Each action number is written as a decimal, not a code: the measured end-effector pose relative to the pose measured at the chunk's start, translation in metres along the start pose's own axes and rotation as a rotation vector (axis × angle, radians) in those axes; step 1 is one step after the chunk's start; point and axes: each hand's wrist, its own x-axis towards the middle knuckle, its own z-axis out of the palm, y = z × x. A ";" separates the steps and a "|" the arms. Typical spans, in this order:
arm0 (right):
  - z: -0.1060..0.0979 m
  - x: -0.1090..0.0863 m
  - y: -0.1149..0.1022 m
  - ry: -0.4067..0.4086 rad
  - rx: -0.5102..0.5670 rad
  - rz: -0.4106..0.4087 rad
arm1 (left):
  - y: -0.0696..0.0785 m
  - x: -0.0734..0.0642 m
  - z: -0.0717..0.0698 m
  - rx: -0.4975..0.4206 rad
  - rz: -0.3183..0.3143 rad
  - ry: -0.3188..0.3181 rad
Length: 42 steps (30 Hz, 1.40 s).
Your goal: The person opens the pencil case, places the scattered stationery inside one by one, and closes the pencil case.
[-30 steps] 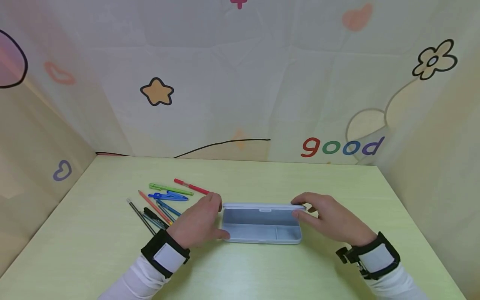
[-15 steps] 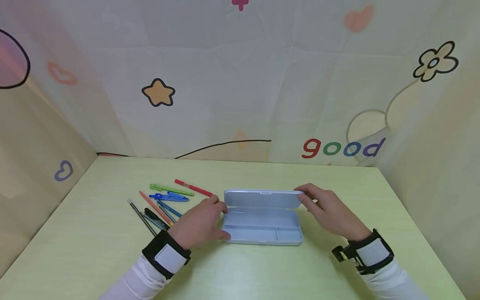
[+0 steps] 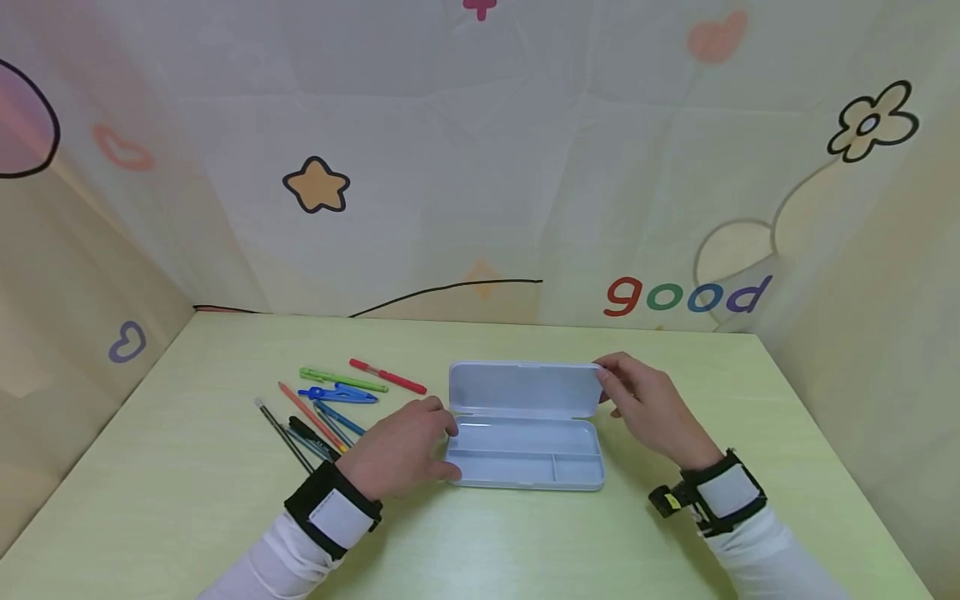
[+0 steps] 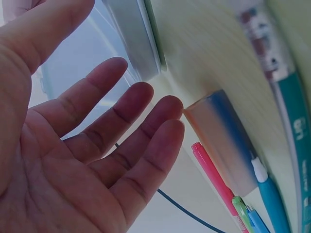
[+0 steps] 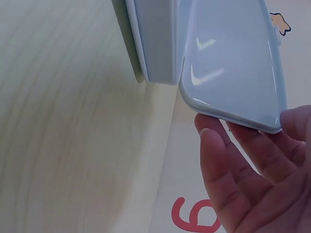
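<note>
A light blue pencil case [image 3: 525,435] sits on the table with its lid [image 3: 525,387] raised and tilted back. Its base has a long compartment and smaller divided ones along the front, with nothing lying in them. At the lid's right corner my right hand [image 3: 651,408] pinches the edge between thumb and fingers, as the right wrist view also shows. By the base's left end is my left hand [image 3: 401,446], fingers loosely extended and thumb by the front corner. Whether it touches the case I cannot tell.
Left of the case lie a red pen [image 3: 386,376], a green pen [image 3: 343,380], a blue compass [image 3: 339,393], an orange pencil [image 3: 309,414], a black pen [image 3: 309,433] and several others. An orange-and-blue eraser [image 4: 223,141] shows in the left wrist view. A printed curtain [image 3: 450,167] stands behind.
My right hand has swung the lid up and back, moving away from me with it. My left hand has stayed nearly still at the case's left end.
</note>
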 end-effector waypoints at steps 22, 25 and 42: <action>0.009 0.010 0.010 -0.012 0.013 0.166 | -0.002 0.001 0.003 0.043 0.085 0.005; 0.010 0.011 0.011 -0.037 0.007 0.192 | -0.002 0.000 0.003 0.040 0.085 0.004; 0.015 0.009 0.011 -0.106 -0.007 0.258 | 0.001 -0.001 0.002 0.024 0.058 -0.011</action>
